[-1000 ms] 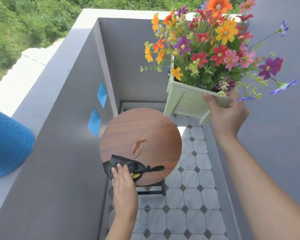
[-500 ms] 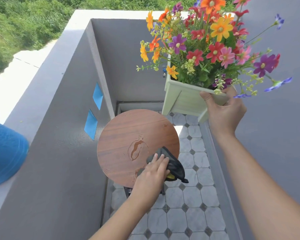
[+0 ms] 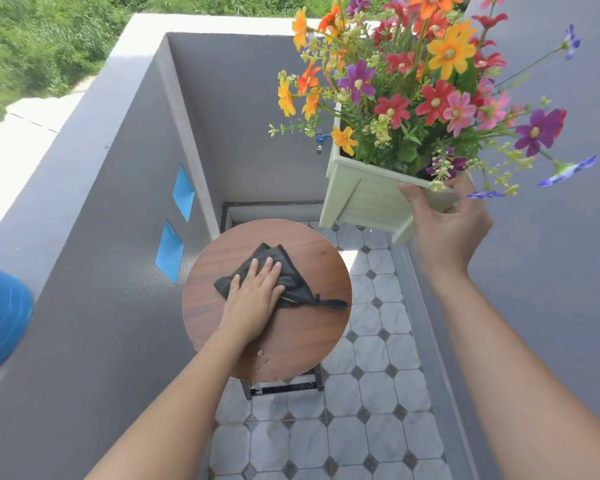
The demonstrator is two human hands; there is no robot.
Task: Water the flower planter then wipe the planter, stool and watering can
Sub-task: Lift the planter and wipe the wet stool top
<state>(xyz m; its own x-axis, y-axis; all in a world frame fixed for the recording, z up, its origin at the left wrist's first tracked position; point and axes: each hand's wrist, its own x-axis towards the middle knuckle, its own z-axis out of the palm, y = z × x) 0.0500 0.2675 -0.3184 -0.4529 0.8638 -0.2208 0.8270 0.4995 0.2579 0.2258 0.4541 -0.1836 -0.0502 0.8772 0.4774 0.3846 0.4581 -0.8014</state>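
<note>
A round brown wooden stool stands on the tiled balcony floor. My left hand presses flat on a black cloth at the middle of the stool top. A few small water drops remain near the stool's front edge. My right hand holds a pale green planter full of colourful flowers in the air, tilted, above and to the right of the stool. A blue object, probably the watering can, sits on the left wall ledge, mostly cut off.
Grey balcony walls close in on the left, back and right. Two blue tape patches mark the left wall. A small blue tap sticks out of the back wall. The floor has grey tiles.
My left hand swept the cloth from the stool's front edge right, then onto the middle, covering the puddle there. The planter stays raised in my right hand.
</note>
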